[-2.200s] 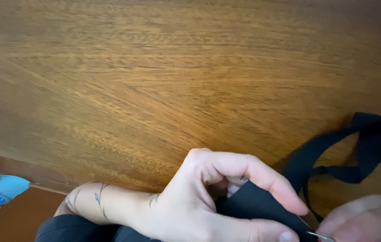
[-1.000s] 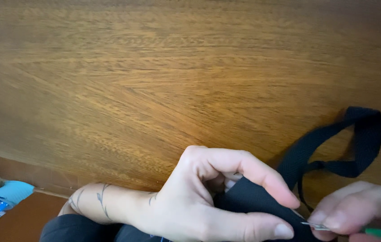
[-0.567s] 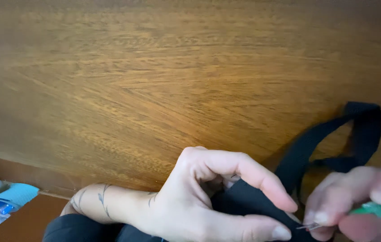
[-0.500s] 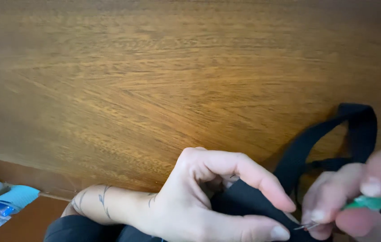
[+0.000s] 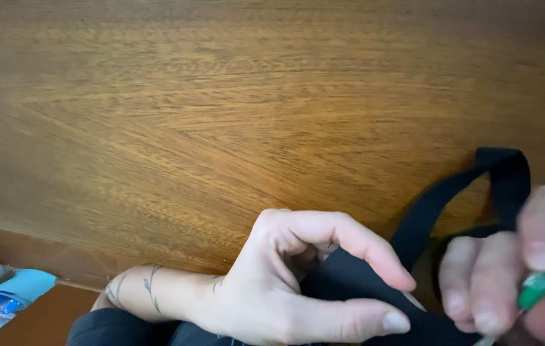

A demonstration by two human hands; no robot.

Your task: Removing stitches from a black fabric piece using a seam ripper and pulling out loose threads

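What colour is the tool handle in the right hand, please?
Green tool handle, translucent; head view.

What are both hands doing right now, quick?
Left hand: fingers pinched shut on the black fabric.
Right hand: fingers closed on a small green tool.

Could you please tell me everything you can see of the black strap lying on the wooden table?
The black strap is a flat band that looks like woven webbing, matte and limp. It rises from the black fabric pinched in the left hand, runs up to the right across the wooden table, folds over at its far end and loops back down behind the right hand. It lies flat on the wood, slightly twisted at the fold. Its lower ends are hidden by the hands.
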